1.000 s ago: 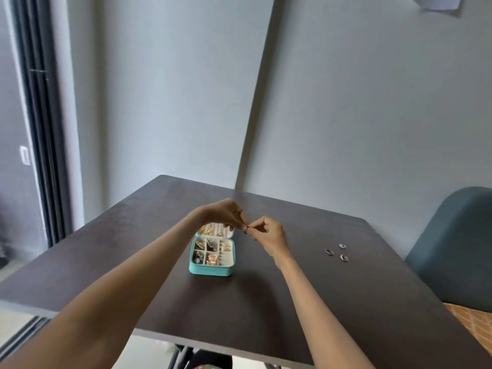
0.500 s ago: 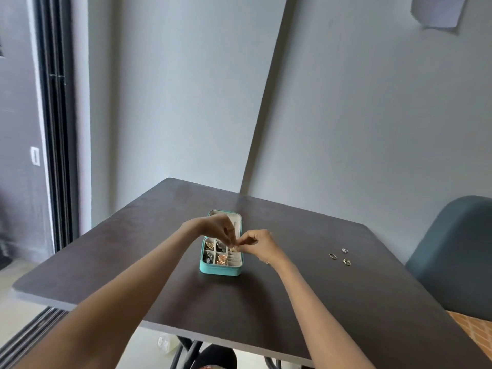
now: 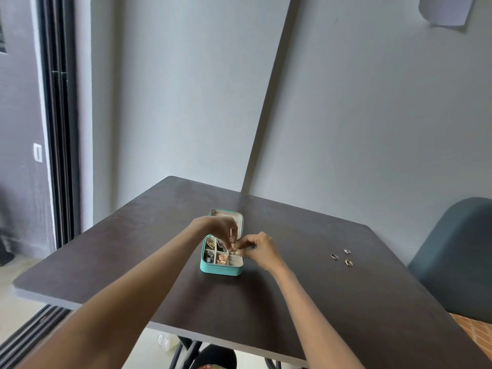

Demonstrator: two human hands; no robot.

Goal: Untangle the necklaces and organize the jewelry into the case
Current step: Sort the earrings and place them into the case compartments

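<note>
A small teal jewelry case [image 3: 221,270] lies open near the middle of the dark table [image 3: 346,302], its compartments holding gold and silver pieces. Both hands meet right over the case. My left hand [image 3: 218,230] has its fingers curled downward, pinching a small ring [image 3: 233,250] at the ring-slot side. My right hand [image 3: 257,247] pinches the same small ring from the right. Three loose rings [image 3: 341,257] lie on the table to the right, away from both hands.
A blue-grey chair [image 3: 458,259] stands at the table's right side. The table's far corner meets the grey wall. A dark sliding-door frame [image 3: 60,129] runs down the left, and the table's near edge shows metal legs beneath it.
Both hands, holding the ring above the case's right edge a second ago, have lowered it onto the case's compartments. The view has shifted slightly.
</note>
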